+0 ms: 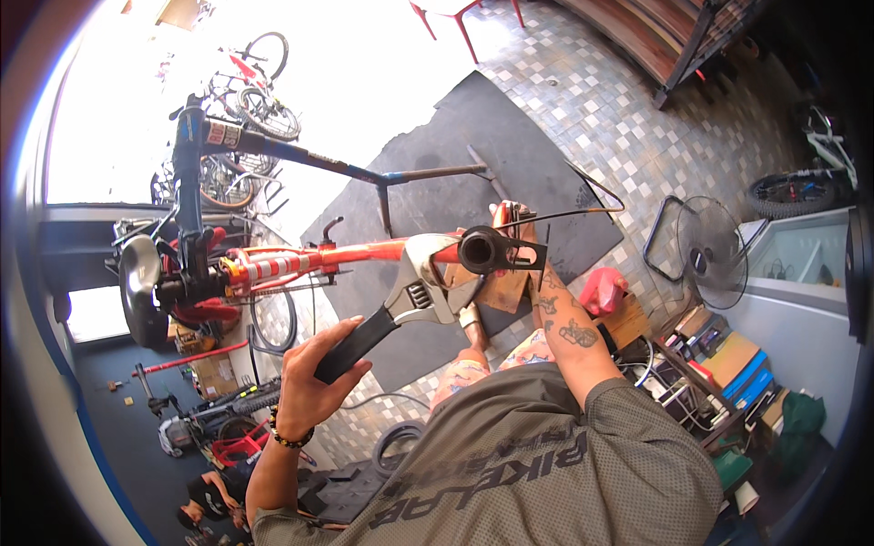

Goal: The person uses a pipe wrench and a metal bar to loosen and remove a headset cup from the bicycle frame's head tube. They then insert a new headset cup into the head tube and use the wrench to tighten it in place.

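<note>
In my left hand (314,373) is an adjustable wrench (421,296), gripped by its black handle. Its silver head lies over the red bike frame (369,252), beside a black round tube end (482,248) that faces up at me. At the far side of this tube end, my right hand (523,226) is closed around the end of the frame, its fingers partly hidden. A flat black piece with a slot juts out to the right of the tube. The frame runs left to the clamp of a dark repair stand (300,156), near a saddle (141,291).
Under the stand's legs lies a black mat (537,136) on a tiled floor. Several bikes (259,109) stand at the far left. On the right are a floor fan (713,255) and a cluttered shelf (701,364). Another person (214,500) is at lower left.
</note>
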### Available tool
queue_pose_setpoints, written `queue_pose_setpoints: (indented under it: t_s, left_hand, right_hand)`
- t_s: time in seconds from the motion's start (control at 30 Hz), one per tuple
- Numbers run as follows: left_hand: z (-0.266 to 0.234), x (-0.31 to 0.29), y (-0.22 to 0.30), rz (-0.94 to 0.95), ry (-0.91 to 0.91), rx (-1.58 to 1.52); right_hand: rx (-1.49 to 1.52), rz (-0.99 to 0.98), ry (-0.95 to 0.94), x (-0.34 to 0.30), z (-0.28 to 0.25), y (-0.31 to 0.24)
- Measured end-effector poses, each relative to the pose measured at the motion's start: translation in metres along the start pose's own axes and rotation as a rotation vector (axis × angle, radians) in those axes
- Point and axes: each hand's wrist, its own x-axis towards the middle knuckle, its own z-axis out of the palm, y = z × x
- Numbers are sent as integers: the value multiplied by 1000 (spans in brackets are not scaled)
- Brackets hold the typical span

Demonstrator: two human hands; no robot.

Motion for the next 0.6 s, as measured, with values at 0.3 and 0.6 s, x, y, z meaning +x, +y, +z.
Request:
queue_pose_setpoints:
  t_s: [0.3,0.6]
  left_hand:
    - [-36,34,13,-36,-219,128]
    - [10,-4,36,-141,-130,125]
  right_hand:
    - [-131,-224,162,-1,20,40]
    - [-78,63,215,1,20,5]
